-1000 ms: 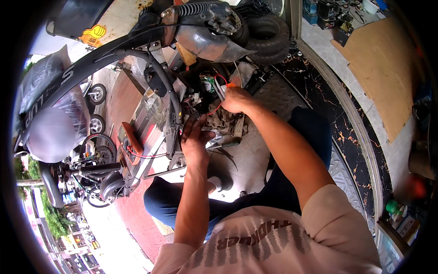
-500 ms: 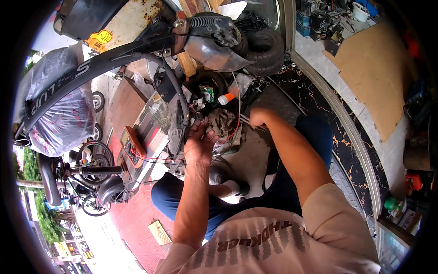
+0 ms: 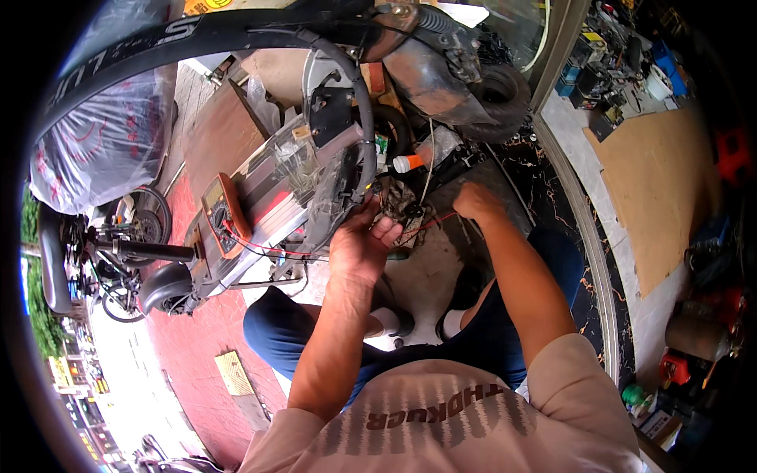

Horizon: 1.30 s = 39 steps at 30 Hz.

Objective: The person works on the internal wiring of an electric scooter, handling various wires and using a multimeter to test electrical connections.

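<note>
My left hand [image 3: 359,244] is curled beside the black cable [image 3: 364,126] of the bike frame [image 3: 126,67], fingers closed on something I cannot make out. My right hand [image 3: 479,203] is closed on a thin red lead [image 3: 434,221], right of a dirty, crumpled rag [image 3: 398,197]. A white tube with an orange end [image 3: 408,162] lies above the rag. An orange-cased multimeter [image 3: 225,217], with red and black leads, rests left of my left hand on the cluttered deck [image 3: 268,225].
Worn tyres [image 3: 501,106] and a rusty mudguard [image 3: 418,79] are above. Cardboard [image 3: 646,189] lies at right beside batteries [image 3: 579,67] and a metal threshold [image 3: 583,205]. A bagged bulky object [image 3: 106,142], bikes [image 3: 134,236] and a wooden board [image 3: 235,373] are at left.
My right hand has moved rightward and down from the middle of the clutter, drawing the red lead sideways. My left hand stays low by the cable. The view has shifted, showing more multimeter.
</note>
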Each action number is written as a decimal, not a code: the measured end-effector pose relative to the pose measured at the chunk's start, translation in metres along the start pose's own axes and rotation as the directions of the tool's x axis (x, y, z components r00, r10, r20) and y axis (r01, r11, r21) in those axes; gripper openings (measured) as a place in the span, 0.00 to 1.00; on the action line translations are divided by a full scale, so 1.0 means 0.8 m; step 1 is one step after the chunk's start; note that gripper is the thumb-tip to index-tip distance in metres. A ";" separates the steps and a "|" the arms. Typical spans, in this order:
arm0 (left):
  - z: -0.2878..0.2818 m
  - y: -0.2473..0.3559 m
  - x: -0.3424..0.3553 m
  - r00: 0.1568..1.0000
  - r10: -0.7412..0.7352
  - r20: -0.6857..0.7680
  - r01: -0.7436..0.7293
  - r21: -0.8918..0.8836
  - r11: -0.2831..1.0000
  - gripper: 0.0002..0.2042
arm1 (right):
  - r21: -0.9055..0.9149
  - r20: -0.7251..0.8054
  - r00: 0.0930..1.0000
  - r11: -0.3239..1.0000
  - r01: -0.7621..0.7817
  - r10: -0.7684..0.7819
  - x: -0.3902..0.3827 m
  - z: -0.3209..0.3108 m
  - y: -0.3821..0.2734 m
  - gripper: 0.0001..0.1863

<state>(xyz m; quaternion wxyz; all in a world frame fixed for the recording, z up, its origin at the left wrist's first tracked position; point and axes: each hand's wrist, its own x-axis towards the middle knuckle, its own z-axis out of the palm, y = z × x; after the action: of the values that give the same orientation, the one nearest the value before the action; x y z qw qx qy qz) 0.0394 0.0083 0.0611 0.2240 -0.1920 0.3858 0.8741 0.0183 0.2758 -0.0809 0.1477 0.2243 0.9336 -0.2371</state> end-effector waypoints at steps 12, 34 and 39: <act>-0.003 -0.020 0.007 0.976 0.211 -0.047 -0.195 0.228 0.954 0.17 | 0.842 0.033 0.884 0.490 0.228 -0.467 -0.060 -0.042 -0.162 0.21; -0.006 -0.025 0.020 0.936 0.336 -0.105 -0.245 0.490 0.837 0.10 | 0.959 0.256 0.763 0.254 -0.125 -0.594 -0.039 -0.050 -0.154 0.09; -0.013 -0.025 0.027 0.961 0.267 -0.069 -0.207 0.459 0.864 0.09 | 0.956 0.240 0.808 0.278 -0.099 -0.538 -0.045 -0.050 -0.155 0.09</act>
<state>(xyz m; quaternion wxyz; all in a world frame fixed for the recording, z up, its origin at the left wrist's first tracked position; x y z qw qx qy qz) 0.0340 0.0177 0.0319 0.1275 -0.1430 0.6109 0.7681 -0.0185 0.1862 0.0135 0.2005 0.0533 0.5556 -0.8052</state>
